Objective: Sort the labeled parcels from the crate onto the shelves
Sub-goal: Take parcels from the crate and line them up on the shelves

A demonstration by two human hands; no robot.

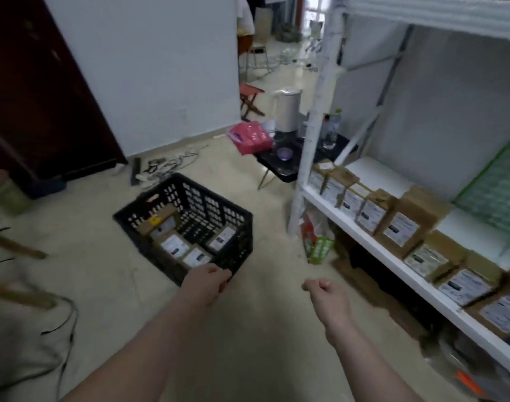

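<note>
A black plastic crate (pixel 233 227) stands on the floor at centre left and holds several brown parcels with white labels (pixel 172 245). My left hand (pixel 207 278) hovers at the crate's near corner with loosely curled fingers and holds nothing; whether it touches the rim is unclear. My right hand (pixel 323 291) is curled into a fist over the bare floor, between the crate and the shelf, and is empty. A row of labeled brown parcels (pixel 401 229) lines the front edge of the white lower shelf (pixel 393 265) on the right.
The white shelf post (pixel 309 146) rises right of the crate. Behind it a small black table (pixel 288 169) carries a white kettle (pixel 288 108), bottles and a pink bag (pixel 251 137). Cables lie on the floor behind the crate. A green-and-red package (pixel 320 248) sits under the shelf.
</note>
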